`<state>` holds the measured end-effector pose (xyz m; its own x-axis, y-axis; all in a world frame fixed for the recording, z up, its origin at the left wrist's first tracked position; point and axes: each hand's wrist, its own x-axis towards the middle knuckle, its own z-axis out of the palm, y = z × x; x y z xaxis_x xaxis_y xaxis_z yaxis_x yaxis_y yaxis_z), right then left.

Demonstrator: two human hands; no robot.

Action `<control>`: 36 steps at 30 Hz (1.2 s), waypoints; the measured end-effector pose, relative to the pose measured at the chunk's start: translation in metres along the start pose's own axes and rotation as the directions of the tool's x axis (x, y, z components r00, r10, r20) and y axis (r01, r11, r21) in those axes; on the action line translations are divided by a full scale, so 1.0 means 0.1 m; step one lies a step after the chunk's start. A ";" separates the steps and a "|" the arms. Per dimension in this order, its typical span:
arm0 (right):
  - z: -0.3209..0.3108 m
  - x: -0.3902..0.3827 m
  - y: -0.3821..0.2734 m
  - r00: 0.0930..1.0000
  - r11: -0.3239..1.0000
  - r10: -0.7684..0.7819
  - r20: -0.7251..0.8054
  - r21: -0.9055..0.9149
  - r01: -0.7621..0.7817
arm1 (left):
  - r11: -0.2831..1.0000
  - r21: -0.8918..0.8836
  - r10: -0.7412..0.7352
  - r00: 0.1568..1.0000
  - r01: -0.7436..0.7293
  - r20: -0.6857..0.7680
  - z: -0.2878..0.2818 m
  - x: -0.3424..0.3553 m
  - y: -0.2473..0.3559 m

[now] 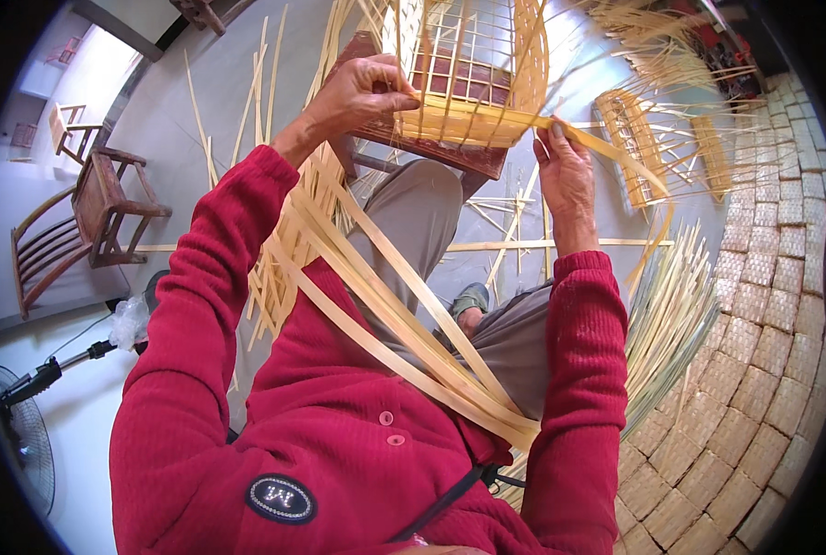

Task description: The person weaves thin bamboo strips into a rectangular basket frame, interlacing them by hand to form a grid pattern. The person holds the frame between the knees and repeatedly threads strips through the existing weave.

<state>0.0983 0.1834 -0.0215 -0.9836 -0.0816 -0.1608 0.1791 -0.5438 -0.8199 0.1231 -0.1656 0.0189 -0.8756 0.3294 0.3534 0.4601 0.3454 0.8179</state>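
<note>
A half-woven bamboo basket (473,125) with an open lattice rests on a dark red wooden bench (473,163) in front of me. My left hand (369,95) is at its near left corner, thumb and fingers pinched together at the end of the woven band. At the near right corner my right hand (566,166) pinches a long flat bamboo strip (616,157). This strip runs along the basket's near side, and its loose tail curls down to the right. More pale bamboo strips (390,305) lie across my lap.
A wooden chair (108,208) stands at the left, with a fan (24,435) below it. Woven basket pieces (630,148) and loose strips lie on the floor at the right. A bundle of thin splints (677,324) lies beside rows of stacked woven blocks (737,370).
</note>
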 end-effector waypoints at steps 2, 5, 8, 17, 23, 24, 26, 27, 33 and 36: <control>0.01 -0.01 0.04 1.000 0.999 0.003 0.018 0.044 -0.004 | 0.999 0.054 0.004 1.000 -0.004 0.008 0.01 -0.04 -0.02; 0.04 -0.02 0.04 0.996 0.997 -0.007 0.093 0.075 0.000 | 1.000 0.003 0.023 0.995 -0.023 -0.102 0.07 -0.11 -0.03; 0.04 -0.12 -0.01 0.996 0.998 0.031 0.088 0.043 -0.035 | 0.994 0.079 0.098 0.961 -0.080 -0.259 0.22 -0.26 0.11; 0.07 -0.19 0.10 0.987 0.999 0.052 0.153 0.006 -0.053 | 0.996 0.087 0.029 0.859 0.018 -0.512 0.31 -0.45 0.10; 0.23 -0.21 0.22 0.986 1.000 0.005 0.165 0.018 -0.008 | 0.973 0.216 0.188 0.815 -0.079 -0.549 0.32 -0.59 0.18; 0.25 -0.25 0.22 0.991 1.000 0.007 0.131 0.004 -0.007 | 0.959 0.252 0.233 0.864 -0.128 -0.447 0.40 -0.57 0.27; 0.23 -0.28 0.20 0.995 1.000 -0.009 0.097 -0.012 0.010 | 0.906 0.345 0.350 0.892 -0.244 -0.286 0.55 -0.40 0.49; 0.23 -0.30 0.18 0.996 1.000 -0.020 0.082 -0.022 0.022 | 0.863 0.399 0.419 0.879 -0.309 -0.227 0.64 -0.28 0.58; 0.35 -0.41 0.24 0.999 1.000 0.024 0.035 -0.010 -0.023 | 0.699 0.644 0.456 0.888 -0.312 -0.065 0.88 0.10 0.64; 0.33 -0.46 0.26 0.997 1.000 0.028 0.067 -0.011 -0.027 | 0.714 0.633 0.419 0.907 -0.299 -0.045 0.95 0.18 0.69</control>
<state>0.1479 0.1454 -0.0174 -0.9773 -0.1530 -0.1463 0.2063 -0.5322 -0.8211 0.1526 -0.0527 0.0385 -0.6078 0.4041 0.6836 0.6836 0.7043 0.1916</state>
